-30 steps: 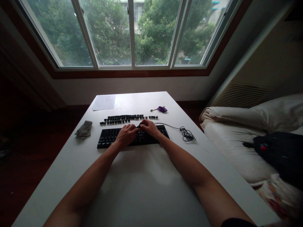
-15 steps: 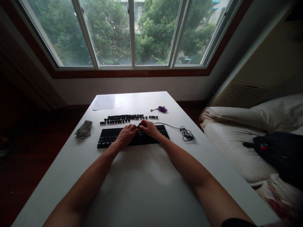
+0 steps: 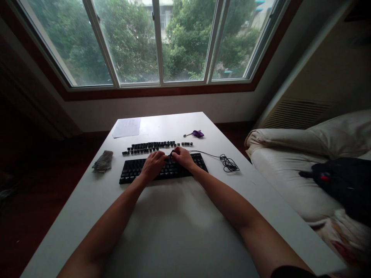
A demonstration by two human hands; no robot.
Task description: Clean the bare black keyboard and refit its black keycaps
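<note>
**We Saw a Black Keyboard on a White Table**

The table reached toward a wide window on the far side. A pale sofa stood on the right, and something dark and soft lay on it. The keyboard sat flat in the middle of the table, under both hands. At the far left corner we saw a sheet of paper. The left hand had bent fingers, and we could not tell if it gripped anything. The right hand was just beside it, with finger and thumb pinched close. We saw a gray cloth on the left and a loopy black cord on the right. A purple thing lay far right. Loose black keys sat in rows past the keyboard. Smallest was the black piece that the right hand pinched.
</note>
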